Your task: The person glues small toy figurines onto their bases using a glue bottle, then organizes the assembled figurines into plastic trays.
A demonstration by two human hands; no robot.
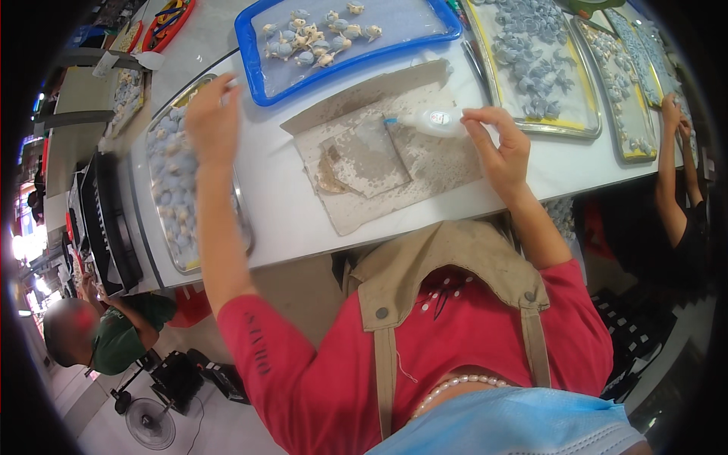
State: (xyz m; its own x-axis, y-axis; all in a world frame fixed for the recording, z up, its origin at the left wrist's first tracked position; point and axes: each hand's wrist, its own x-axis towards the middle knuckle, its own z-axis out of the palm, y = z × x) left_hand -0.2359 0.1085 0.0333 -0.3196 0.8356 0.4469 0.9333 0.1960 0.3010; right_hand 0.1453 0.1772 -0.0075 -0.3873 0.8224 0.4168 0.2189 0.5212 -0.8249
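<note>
My right hand is closed on a small white squeeze bottle with a thin blue tip. The bottle lies nearly level above a stained piece of cardboard, its tip pointing left. A smaller worn square lies on that cardboard. My left hand is over the far end of a metal tray filled with small pale blue and cream figures. Motion smears its fingers, so I cannot make out whether they hold anything.
A blue tray with several small figures stands behind the cardboard. To the right are metal trays of grey-blue pieces. A red basket sits far left. One person is at lower left, another person's arms at far right.
</note>
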